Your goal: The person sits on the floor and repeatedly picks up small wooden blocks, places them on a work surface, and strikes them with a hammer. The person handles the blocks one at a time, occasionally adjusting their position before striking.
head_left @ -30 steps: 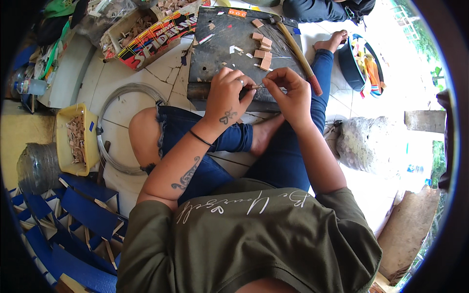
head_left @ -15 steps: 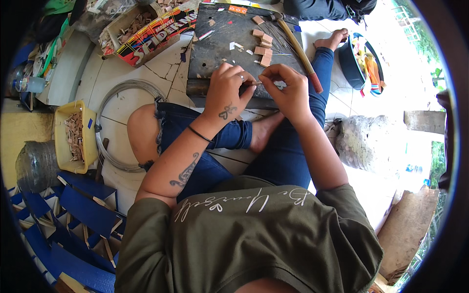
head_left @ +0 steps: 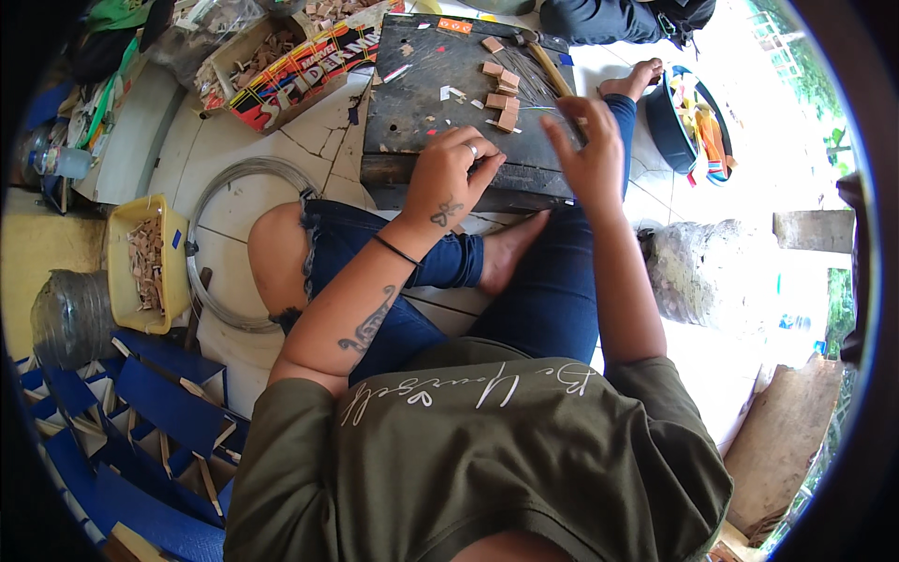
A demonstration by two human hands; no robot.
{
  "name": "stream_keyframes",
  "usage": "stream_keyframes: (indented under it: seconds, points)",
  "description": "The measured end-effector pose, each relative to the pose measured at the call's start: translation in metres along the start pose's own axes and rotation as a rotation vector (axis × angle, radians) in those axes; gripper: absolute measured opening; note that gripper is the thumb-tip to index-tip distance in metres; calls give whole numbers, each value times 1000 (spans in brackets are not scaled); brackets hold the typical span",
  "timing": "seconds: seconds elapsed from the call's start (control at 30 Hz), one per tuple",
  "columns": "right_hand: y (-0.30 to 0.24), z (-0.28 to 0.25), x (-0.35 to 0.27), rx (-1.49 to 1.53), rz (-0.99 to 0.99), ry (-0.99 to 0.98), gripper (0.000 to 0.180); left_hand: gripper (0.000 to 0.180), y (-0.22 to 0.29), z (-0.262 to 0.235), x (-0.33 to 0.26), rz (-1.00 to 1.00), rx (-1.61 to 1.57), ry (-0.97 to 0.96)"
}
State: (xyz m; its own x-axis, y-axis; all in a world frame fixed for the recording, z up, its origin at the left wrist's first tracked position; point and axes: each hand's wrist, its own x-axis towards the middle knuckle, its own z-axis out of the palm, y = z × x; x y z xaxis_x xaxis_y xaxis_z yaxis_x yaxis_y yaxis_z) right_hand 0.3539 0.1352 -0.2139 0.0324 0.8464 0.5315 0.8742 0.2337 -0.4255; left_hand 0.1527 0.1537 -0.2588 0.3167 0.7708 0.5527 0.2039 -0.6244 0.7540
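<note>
My left hand (head_left: 453,178) is curled in a pinch over the near edge of the dark low worktable (head_left: 412,122). Whatever sits between its fingertips is too small or hidden to make out. Over the table's right side, my right hand (head_left: 594,157) has its thumb and fingers apart and holds nothing visible. Just beyond it lies a hammer (head_left: 551,71), its lower handle covered by the hand. Small wooden blocks (head_left: 507,101) stand in a short row on the tabletop. Thin metal wires (head_left: 530,80) lie beside them, under the hammer's head.
Left of my knee lies a coil of wire (head_left: 201,201), beside a yellow tub (head_left: 175,272) of wood pieces. A printed cardboard box (head_left: 281,101) of wood bits stands farther back. Blue slatted pieces (head_left: 169,384) fill the lower left. At right is a dark basin (head_left: 667,131); another person's leg (head_left: 585,21) is beyond.
My hands have come apart. The right one has moved to the right toward the hammer, and its fingers have spread from a pinch. My left hand stays nearly in place.
</note>
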Motion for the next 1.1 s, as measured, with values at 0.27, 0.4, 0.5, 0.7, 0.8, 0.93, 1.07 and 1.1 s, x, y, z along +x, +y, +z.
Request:
stream_keyframes:
  seconds: [0.27, 0.4, 0.5, 0.7, 0.8, 0.93, 1.07, 1.1]
  points:
    - [66, 7, -2, -243, 151, -220, 42, 9, 3, -1, 1, -56, -26, 12]
    - [53, -10, -7, 102, 317, -167, 44, 9, 3, -1, 0, -35, -41, 22]
    - [17, -52, -31, 409, 500, -306, 39, 9, 2, 0, -1, -28, -54, 21]
    - [-61, -115, -85, 301, 442, -479, 43, 11, -1, 2, -1, -4, -39, 14]
    - [-74, -122, -92, 156, 178, -366, 48, 12, -2, 3, -2, 17, -23, 24]
    - [-80, -123, -95, 120, 149, -380, 50, 12, -2, 3, -1, 39, -5, 26]
    - [-79, -124, -95, 127, 145, -362, 52, 12, -3, 3, -2, 47, 1, 19]
    - [-79, -124, -96, 142, 121, -327, 52, 12, -4, 4, -2, 47, -1, 23]
